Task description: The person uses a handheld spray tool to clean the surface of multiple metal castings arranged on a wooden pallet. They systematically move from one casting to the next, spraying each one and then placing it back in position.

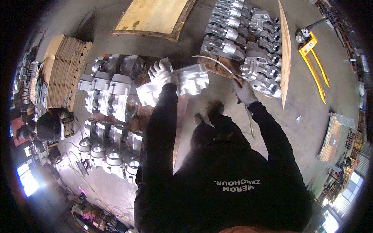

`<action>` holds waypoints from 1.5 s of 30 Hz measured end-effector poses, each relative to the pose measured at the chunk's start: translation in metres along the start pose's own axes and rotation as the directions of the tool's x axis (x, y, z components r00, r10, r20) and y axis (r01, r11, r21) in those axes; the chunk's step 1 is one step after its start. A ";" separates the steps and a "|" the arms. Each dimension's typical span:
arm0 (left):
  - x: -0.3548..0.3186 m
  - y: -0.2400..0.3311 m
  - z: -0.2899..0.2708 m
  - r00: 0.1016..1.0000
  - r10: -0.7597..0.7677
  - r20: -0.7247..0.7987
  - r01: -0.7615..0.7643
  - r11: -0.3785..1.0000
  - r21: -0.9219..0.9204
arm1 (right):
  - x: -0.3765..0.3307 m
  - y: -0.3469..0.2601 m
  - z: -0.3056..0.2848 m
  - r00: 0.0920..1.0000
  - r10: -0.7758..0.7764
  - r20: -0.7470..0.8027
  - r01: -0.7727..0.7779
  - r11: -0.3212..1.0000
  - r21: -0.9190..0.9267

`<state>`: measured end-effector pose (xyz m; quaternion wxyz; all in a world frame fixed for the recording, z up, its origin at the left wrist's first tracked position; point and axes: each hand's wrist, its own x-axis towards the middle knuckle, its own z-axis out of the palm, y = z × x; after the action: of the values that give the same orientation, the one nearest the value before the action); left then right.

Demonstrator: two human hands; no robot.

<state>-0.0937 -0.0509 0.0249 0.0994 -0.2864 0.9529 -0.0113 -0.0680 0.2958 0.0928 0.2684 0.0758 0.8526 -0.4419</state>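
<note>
My left hand (162, 73), in a white glove, grips a large silvery metal casting (190, 80) and holds it in the air above the floor. My right hand (244, 91), in a grey glove, is closed around a thin hooked metal tool whose curved end (211, 60) reaches toward the stacked castings (248, 42) on the far pallet. To the left of my left hand, several similar castings (112, 93) lie in rows on a wooden pallet.
A wooden board (155, 17) lies at the far side. A stack of cardboard sheets (62, 70) stands at left, with another person (46, 126) crouching beside it. A yellow pallet jack (314, 62) is at right. An upright plywood sheet (285, 50) borders the far pallet.
</note>
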 end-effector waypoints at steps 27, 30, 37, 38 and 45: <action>-0.018 -0.001 0.000 0.900 0.375 0.223 -0.406 0.907 0.113 | -0.082 0.208 -0.033 0.998 -0.060 0.001 0.059 0.980 0.191; -0.016 -0.001 -0.007 0.903 0.265 0.337 -0.367 0.884 0.289 | -0.066 0.199 -0.063 0.920 0.350 0.176 -0.378 0.673 0.636; 0.002 0.004 0.012 0.860 0.179 0.478 -0.357 0.880 0.312 | -0.062 0.212 -0.067 0.882 0.345 0.322 -0.471 0.678 0.564; 0.001 0.006 0.006 0.866 0.117 0.486 -0.298 0.901 0.314 | -0.054 0.224 -0.060 0.881 0.351 0.317 -0.472 0.685 0.555; -0.005 0.002 0.007 0.894 0.006 0.447 -0.209 0.889 0.407 | -0.037 0.228 -0.046 0.833 0.303 0.463 -0.536 0.650 0.539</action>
<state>-0.0896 -0.0458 0.0192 0.3723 -0.1967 0.8930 -0.1587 0.0287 0.4725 -0.0295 0.4604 0.2867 0.5450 -0.6393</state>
